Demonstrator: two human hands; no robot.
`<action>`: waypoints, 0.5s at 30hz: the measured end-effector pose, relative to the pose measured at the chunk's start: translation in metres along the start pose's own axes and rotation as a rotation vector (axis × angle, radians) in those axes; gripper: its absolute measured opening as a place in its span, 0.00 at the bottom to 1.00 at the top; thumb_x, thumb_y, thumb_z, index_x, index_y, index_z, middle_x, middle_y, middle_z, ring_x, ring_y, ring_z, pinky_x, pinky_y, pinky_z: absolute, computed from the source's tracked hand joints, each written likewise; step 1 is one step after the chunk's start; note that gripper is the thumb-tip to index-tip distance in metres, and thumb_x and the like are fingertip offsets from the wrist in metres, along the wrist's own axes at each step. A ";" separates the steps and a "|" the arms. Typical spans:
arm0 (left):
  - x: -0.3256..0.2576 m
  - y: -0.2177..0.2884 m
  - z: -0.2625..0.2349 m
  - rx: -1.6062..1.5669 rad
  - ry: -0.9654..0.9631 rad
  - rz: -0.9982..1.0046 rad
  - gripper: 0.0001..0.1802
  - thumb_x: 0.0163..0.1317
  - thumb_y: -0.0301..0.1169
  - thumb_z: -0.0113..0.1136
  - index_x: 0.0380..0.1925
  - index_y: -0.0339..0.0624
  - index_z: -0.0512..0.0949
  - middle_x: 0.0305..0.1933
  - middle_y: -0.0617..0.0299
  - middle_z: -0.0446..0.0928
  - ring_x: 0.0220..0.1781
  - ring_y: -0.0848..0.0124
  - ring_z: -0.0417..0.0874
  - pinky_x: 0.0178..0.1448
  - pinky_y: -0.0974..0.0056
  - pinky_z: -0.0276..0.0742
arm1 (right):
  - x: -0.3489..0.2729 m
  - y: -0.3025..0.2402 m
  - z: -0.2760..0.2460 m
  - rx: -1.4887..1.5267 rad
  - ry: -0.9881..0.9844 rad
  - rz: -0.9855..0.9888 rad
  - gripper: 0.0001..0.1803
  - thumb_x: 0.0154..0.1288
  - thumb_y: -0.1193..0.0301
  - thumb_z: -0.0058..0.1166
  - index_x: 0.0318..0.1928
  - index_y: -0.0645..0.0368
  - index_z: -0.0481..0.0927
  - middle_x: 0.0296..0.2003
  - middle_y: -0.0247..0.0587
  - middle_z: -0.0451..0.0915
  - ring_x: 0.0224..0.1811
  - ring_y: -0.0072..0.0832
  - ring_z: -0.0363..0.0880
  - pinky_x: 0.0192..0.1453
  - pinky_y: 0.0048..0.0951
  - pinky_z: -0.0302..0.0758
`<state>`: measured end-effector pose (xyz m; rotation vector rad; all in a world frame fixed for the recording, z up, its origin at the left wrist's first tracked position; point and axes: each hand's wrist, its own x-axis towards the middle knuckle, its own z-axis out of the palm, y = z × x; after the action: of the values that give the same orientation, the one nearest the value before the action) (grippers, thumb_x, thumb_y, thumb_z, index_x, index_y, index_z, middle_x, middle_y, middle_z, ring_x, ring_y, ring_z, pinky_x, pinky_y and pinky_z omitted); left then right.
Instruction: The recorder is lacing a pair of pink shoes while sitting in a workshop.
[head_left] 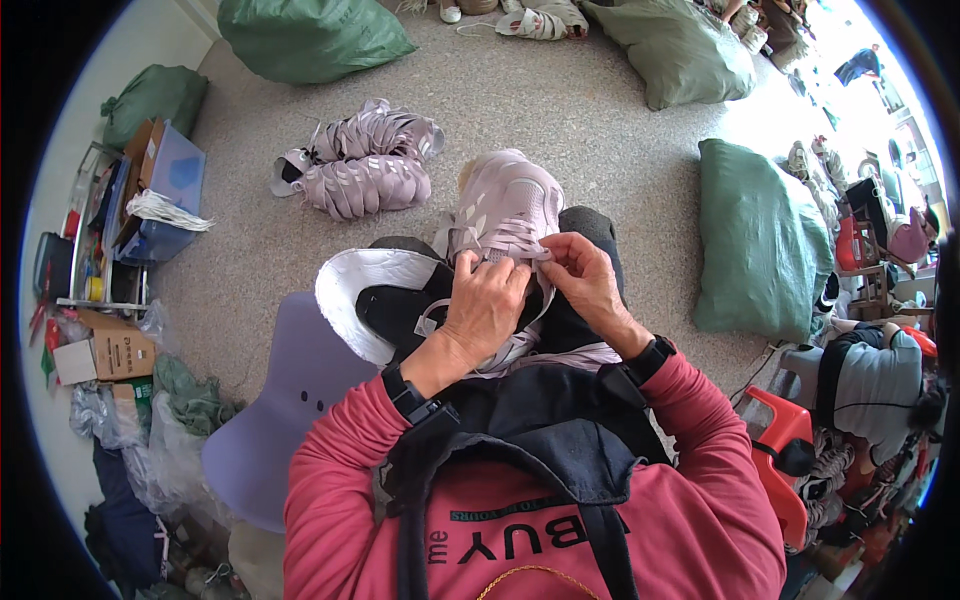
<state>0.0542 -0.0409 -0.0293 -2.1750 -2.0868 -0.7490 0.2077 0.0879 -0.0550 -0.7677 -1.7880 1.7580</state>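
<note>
A pale pink shoe upper (510, 195) rests across my lap, its front end pointing away from me. Flat pink shoelace (515, 240) crosses its opening. My left hand (485, 305) is closed on the upper beside the lacing, fingers curled at the eyelet edge. With thumb and forefinger together, my right hand (588, 285) pinches the lace at the right side of the opening. To the left of my left hand lies a white padded piece with a black lining (340, 290), also on my lap. More pink uppers show beneath my wrists.
Bundled pink uppers (370, 185) lie on the floor ahead. Green sacks (760, 240) stand right and far. A purple chair (285, 400) is at my left, a red stool (785, 450) at my right. Left, a blue bin (175, 185) holds white laces; a person (870, 385) sits at right.
</note>
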 end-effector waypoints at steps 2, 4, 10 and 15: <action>0.002 0.000 0.002 0.002 0.019 -0.004 0.12 0.59 0.29 0.64 0.44 0.41 0.80 0.34 0.59 0.76 0.41 0.61 0.81 0.58 0.51 0.65 | 0.002 0.005 0.000 -0.022 0.020 -0.023 0.17 0.66 0.79 0.60 0.55 0.64 0.77 0.36 0.31 0.81 0.37 0.15 0.79 0.41 0.20 0.78; 0.002 -0.002 0.004 0.004 0.039 -0.010 0.10 0.60 0.30 0.65 0.41 0.42 0.80 0.34 0.59 0.76 0.41 0.61 0.81 0.58 0.51 0.65 | 0.002 0.001 0.002 -0.045 0.038 -0.045 0.17 0.66 0.79 0.60 0.55 0.64 0.77 0.36 0.31 0.81 0.37 0.16 0.79 0.41 0.20 0.78; 0.009 -0.003 0.007 0.009 0.036 -0.013 0.06 0.63 0.31 0.60 0.36 0.42 0.81 0.35 0.59 0.78 0.41 0.63 0.81 0.60 0.49 0.64 | -0.005 0.000 0.009 0.019 0.088 0.010 0.20 0.68 0.81 0.61 0.58 0.64 0.75 0.40 0.30 0.79 0.41 0.14 0.77 0.48 0.17 0.77; 0.010 -0.005 0.011 0.003 0.083 -0.003 0.06 0.59 0.30 0.66 0.35 0.44 0.81 0.33 0.61 0.77 0.41 0.62 0.80 0.58 0.52 0.64 | -0.017 -0.005 0.014 -0.114 0.109 -0.052 0.21 0.66 0.79 0.63 0.59 0.64 0.75 0.40 0.28 0.77 0.39 0.14 0.75 0.44 0.17 0.76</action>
<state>0.0526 -0.0271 -0.0368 -2.1016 -2.0507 -0.8215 0.2095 0.0659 -0.0494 -0.8387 -1.8306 1.5615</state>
